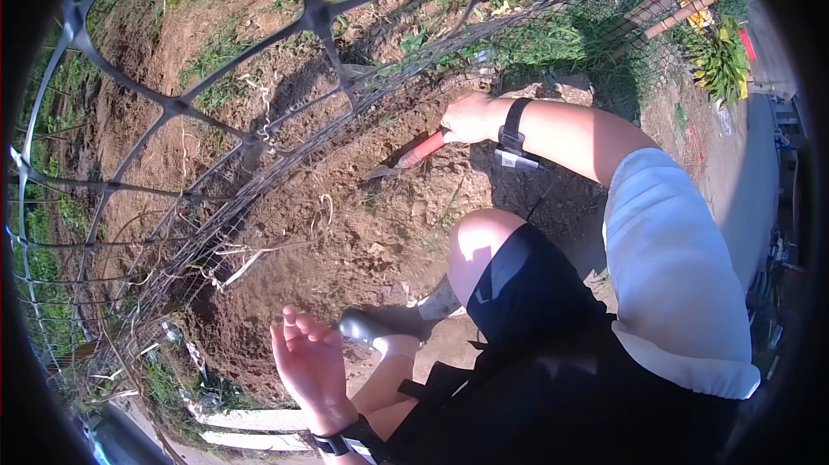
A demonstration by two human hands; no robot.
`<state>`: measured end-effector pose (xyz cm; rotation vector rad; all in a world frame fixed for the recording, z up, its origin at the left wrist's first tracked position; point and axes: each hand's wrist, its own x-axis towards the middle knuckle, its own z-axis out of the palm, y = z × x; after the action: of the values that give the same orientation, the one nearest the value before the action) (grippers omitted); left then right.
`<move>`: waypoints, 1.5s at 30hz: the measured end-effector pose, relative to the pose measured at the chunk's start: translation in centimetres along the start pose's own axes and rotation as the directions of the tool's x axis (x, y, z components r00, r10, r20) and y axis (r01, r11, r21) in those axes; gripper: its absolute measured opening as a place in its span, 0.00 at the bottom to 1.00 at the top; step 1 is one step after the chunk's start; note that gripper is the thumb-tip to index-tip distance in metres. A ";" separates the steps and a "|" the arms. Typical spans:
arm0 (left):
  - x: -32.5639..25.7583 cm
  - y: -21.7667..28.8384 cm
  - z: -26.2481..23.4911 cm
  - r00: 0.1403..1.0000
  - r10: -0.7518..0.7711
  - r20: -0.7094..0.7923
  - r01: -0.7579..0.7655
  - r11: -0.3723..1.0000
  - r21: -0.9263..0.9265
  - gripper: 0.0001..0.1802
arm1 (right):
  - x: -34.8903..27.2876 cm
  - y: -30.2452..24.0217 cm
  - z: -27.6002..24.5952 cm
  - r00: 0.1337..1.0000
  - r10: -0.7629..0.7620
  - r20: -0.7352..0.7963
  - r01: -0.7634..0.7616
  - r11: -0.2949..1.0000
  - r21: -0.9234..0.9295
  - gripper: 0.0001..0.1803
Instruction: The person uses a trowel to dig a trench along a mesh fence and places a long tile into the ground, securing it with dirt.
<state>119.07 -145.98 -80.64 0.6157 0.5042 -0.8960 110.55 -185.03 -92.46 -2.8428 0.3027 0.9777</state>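
Trowel (413, 157): handle end hidden inside the right hand (471, 117); blade tip buried in soil (345, 232). Shoe (367, 327) partly hidden behind the left hand (311, 366).

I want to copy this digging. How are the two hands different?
The right hand is closed around a red-handled trowel whose blade is in the soil; the left hand is open and holds nothing. The right hand reaches far out by the wire fence; the left hand stays near the knee. Both wear a black wrist strap.
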 end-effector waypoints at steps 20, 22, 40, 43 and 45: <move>-0.4 -0.1 0.5 0.999 0.053 -0.012 -0.053 0.998 -0.019 0.15 | -10.5 7.3 -2.3 0.979 0.103 -0.174 -0.139 0.968 -0.209 0.09; -0.2 -0.2 0.7 1.000 0.002 -0.022 -0.003 1.000 -0.013 0.15 | -10.0 6.6 -1.5 0.994 0.075 -0.075 -0.096 0.939 -0.331 0.11; -0.1 -0.1 0.9 0.998 0.033 0.044 -0.033 0.999 0.000 0.17 | -1.5 2.1 0.3 0.773 -0.334 -0.539 0.155 0.924 -0.351 0.07; -0.2 0.2 0.7 0.999 0.030 0.021 -0.029 0.999 -0.020 0.16 | -1.8 1.4 0.1 0.917 -0.097 -0.386 -0.074 0.912 -0.403 0.16; -0.1 0.2 0.2 0.999 0.029 -0.021 -0.030 0.999 -0.036 0.16 | -2.2 0.9 0.2 0.964 -0.064 -0.258 -0.009 0.963 -0.270 0.18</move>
<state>119.18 -145.97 -80.37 0.5981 0.5277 -0.8515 108.59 -185.56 -91.29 -3.2219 0.1626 0.6761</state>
